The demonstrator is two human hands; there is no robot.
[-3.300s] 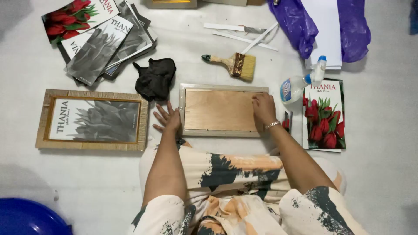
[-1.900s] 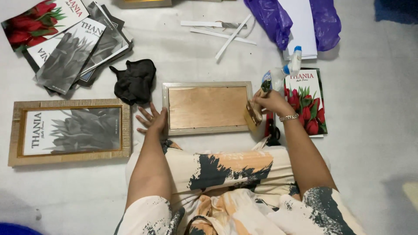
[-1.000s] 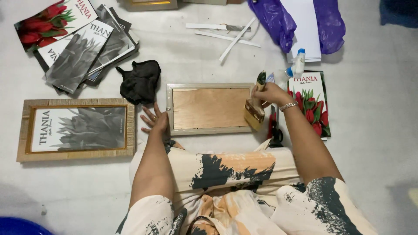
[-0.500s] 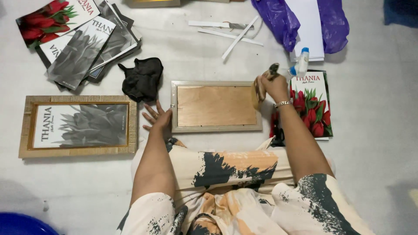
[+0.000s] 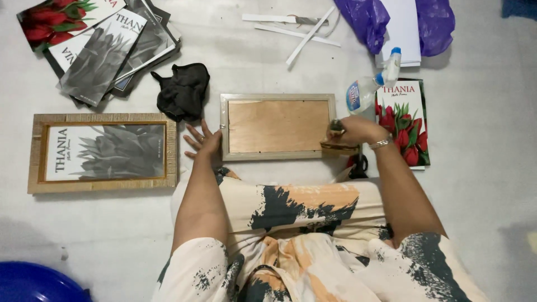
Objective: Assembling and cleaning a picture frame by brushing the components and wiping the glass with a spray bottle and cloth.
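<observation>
A picture frame (image 5: pixel 278 126) lies face down on the pale floor (image 5: pixel 492 168), its bare brown backing board up, so the back can be worked on. The left hand (image 5: pixel 205 143), fingers spread flat, braces the frame's left edge against sliding. The right hand (image 5: pixel 358 131) is closed around a paintbrush (image 5: pixel 339 144), its wooden head at the frame's lower right corner. Just beyond this hand stands a clear spray bottle (image 5: pixel 369 84); beyond the left hand lies a crumpled black cloth (image 5: pixel 182 91).
</observation>
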